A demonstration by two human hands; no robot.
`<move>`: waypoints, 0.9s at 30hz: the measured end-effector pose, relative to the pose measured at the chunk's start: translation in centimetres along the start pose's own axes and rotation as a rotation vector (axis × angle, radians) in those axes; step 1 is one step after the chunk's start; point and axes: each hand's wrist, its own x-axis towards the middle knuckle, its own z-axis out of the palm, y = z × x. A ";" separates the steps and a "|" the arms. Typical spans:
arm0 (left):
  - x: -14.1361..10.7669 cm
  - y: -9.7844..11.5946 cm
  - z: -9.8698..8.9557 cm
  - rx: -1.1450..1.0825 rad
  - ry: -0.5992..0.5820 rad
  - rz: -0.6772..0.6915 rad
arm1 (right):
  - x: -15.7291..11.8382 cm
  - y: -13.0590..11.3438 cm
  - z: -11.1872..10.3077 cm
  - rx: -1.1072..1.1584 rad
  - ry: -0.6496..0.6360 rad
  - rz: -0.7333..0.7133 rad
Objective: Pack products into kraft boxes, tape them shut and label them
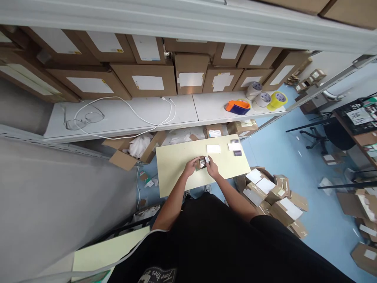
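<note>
A small open cardboard box [202, 162] is held between my two hands over the pale yellow table [173, 169]. Something shiny and pale shows inside it, too small to name. My left hand [191, 167] grips the box's left side. On the right side, my right hand [212, 168] is closed on the box, with a small white piece near its fingertips. Beyond my hands, a white label sheet [213, 149] lies flat on the table. Farther right lies a dark, partly blurred item [237, 153] beside another white slip [234, 146].
A shelf [182, 114] ahead bears cardboard boxes [144, 80], a white cable [129, 106], glasses [94, 116], an orange and blue tape dispenser [238, 107] and tape rolls [262, 100]. An open carton [141, 147] stands left of the table. Parcels [265, 192] pile up at the right.
</note>
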 end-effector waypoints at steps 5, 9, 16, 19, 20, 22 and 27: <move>-1.5 0.1 1.4 0.135 0.013 0.023 | 0.4 1.5 -0.2 0.090 0.013 -0.022; -1.7 0.4 1.4 0.189 -0.022 0.019 | 0.4 1.7 -0.1 0.100 0.030 0.006; -1.6 0.2 0.1 0.224 -0.071 0.058 | -0.8 -0.1 0.3 0.015 0.129 -0.132; -1.6 -0.3 0.0 0.221 -0.072 0.080 | -0.9 -0.9 0.2 -0.098 0.051 -0.135; -1.6 -0.4 0.1 0.223 -0.073 0.093 | -0.8 -1.2 0.1 -0.150 0.028 -0.122; -1.4 -0.7 0.2 0.225 -0.072 0.117 | -0.2 -1.8 0.0 -0.254 -0.020 -0.085; -1.3 -1.2 0.4 0.210 -0.064 0.103 | 1.5 -3.5 -0.1 -0.412 -0.133 0.009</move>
